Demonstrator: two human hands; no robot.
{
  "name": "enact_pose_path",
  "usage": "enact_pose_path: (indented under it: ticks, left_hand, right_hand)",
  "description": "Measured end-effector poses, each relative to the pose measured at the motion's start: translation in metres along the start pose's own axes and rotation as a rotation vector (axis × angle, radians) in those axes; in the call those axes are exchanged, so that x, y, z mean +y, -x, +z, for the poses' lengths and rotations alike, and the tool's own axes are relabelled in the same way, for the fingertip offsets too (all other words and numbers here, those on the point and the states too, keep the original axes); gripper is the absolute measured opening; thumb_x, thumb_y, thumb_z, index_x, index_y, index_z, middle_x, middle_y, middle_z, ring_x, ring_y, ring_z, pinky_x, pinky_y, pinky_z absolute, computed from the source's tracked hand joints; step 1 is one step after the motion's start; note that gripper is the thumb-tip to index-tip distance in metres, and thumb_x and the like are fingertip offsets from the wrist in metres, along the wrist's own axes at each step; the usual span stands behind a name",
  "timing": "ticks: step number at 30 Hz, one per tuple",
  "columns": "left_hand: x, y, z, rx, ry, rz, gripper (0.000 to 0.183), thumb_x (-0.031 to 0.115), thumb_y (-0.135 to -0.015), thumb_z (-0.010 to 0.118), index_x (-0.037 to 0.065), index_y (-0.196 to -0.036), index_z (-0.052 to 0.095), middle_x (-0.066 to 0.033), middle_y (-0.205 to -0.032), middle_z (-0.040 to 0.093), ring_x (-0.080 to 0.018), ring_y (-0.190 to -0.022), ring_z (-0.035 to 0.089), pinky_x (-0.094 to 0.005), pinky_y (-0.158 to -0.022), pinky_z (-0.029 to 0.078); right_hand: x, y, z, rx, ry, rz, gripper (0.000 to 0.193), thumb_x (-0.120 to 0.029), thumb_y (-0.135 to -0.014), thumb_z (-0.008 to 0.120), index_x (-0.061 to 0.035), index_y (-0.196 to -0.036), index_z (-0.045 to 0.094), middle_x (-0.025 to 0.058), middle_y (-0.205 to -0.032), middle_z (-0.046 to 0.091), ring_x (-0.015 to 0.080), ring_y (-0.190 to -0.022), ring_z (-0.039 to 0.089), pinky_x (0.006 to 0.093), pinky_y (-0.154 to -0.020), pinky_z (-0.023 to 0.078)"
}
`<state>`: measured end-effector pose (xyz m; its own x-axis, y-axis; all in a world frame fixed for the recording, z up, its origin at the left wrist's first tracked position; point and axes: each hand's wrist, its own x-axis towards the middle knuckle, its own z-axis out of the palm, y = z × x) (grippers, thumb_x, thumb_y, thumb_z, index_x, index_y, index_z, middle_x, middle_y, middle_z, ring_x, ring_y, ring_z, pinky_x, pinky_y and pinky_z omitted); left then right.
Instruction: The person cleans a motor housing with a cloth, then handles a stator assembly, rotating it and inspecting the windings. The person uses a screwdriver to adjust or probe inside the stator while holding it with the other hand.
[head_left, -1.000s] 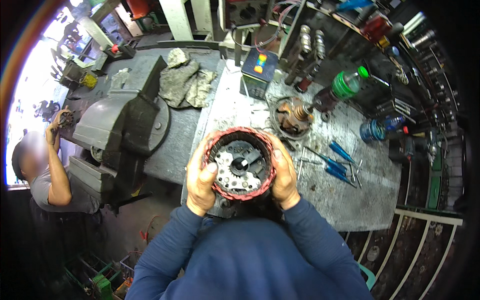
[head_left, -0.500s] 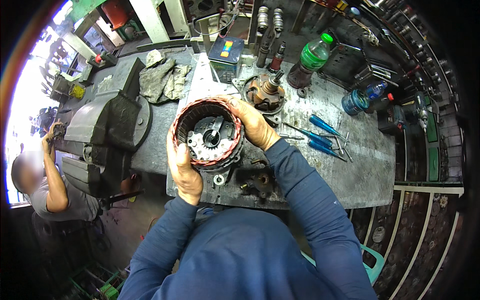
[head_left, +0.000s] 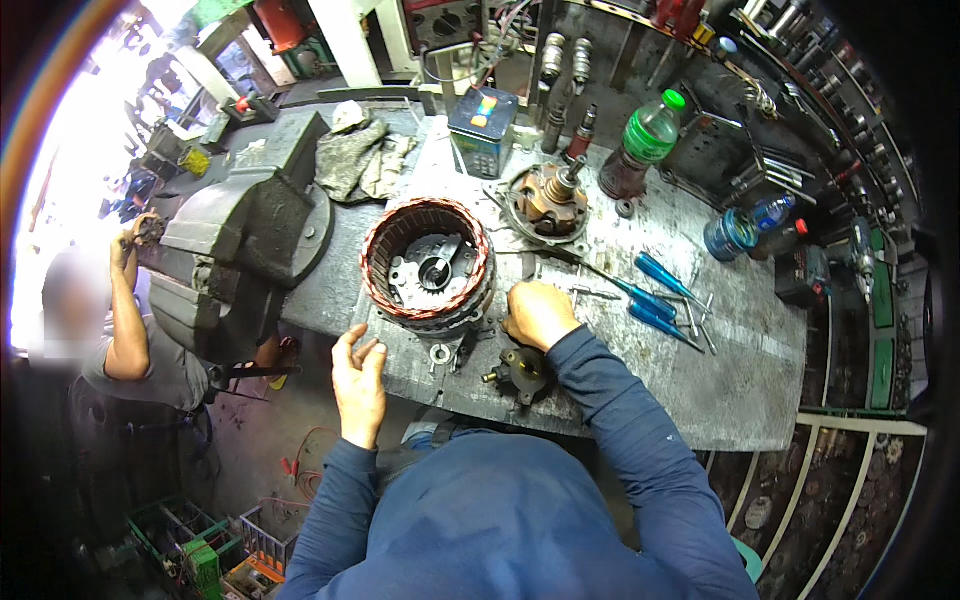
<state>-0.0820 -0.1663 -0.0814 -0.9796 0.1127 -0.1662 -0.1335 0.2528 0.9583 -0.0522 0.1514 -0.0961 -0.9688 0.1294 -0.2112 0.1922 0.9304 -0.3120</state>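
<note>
A round alternator housing with a ring of copper windings sits on the metal workbench. My left hand hovers open at the bench's front edge, just below and left of the housing, holding nothing. Resting on the bench right of the housing is my right hand, fingers curled; whether it grips a small part I cannot tell. A small dark round part lies by my right wrist. A rotor on its end plate stands behind the housing.
A big grey bench vise fills the left end, with a rag behind it. Blue-handled screwdrivers, a green bottle, a blue bottle and a small blue box stand to the right and back. Another person works at left.
Both hands held the copper-wound housing and have set it down on the bench and let go. The left hand drew back to the front edge; the right moved beside it.
</note>
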Motion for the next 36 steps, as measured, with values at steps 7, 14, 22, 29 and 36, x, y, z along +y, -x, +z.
enact_pose_path:
  ticks: [7,14,22,29,36]
  left_hand:
    - [0.031,0.002,-0.003,-0.040,0.005,0.154,0.045,0.004,-0.096,0.074,-0.003,-0.138,0.059,-0.0170,-0.137,0.065,-0.0283,-0.126,0.067,-0.0394,-0.105,0.056]
    - [0.100,-0.004,-0.031,-0.241,-0.108,0.451,0.013,0.005,-0.088,0.077,-0.001,-0.100,0.075,-0.0069,-0.088,0.071,-0.0133,-0.073,0.063,-0.0285,-0.071,0.053]
    - [0.162,-0.011,-0.023,-1.039,0.379,-0.195,0.031,0.019,-0.110,0.069,-0.002,-0.131,0.074,-0.0071,-0.107,0.079,-0.0093,-0.086,0.069,-0.0263,-0.079,0.058]
    - [0.146,-0.029,-0.030,-0.938,0.343,-0.290,0.020,0.010,-0.104,0.076,-0.007,-0.113,0.077,-0.0127,-0.099,0.079,-0.0143,-0.077,0.074,-0.0273,-0.070,0.062]
    - [0.137,-0.013,-0.020,-0.758,0.504,0.000,0.027,0.005,-0.105,0.071,-0.006,-0.130,0.074,-0.0137,-0.120,0.079,-0.0160,-0.108,0.075,-0.0299,-0.096,0.061]
  right_hand:
    - [-0.004,-0.018,0.007,-0.048,0.045,0.013,0.024,-0.020,-0.073,0.075,0.0026,-0.081,0.079,0.0284,-0.087,0.077,0.0452,-0.085,0.078,0.0514,-0.081,0.063]
    - [-0.043,0.061,-0.094,0.330,-0.664,0.089,0.013,-0.010,-0.079,0.076,0.0011,-0.080,0.069,0.0071,-0.068,0.060,0.0178,-0.061,0.056,0.0301,-0.060,0.046]
    - [-0.134,0.095,-0.131,0.493,-0.482,-0.565,0.019,-0.014,-0.081,0.087,-0.0059,-0.094,0.076,0.0052,-0.075,0.068,0.0233,-0.061,0.063,0.0369,-0.056,0.048]
    - [-0.176,0.093,-0.122,0.613,-0.513,-0.344,0.022,-0.010,-0.084,0.089,-0.0026,-0.098,0.075,0.0088,-0.085,0.073,0.0266,-0.070,0.070,0.0373,-0.063,0.054]
    - [-0.182,0.093,-0.107,0.757,-0.338,-0.193,0.028,0.000,-0.082,0.084,0.0010,-0.110,0.078,0.0141,-0.095,0.076,0.0311,-0.082,0.073,0.0401,-0.074,0.059]
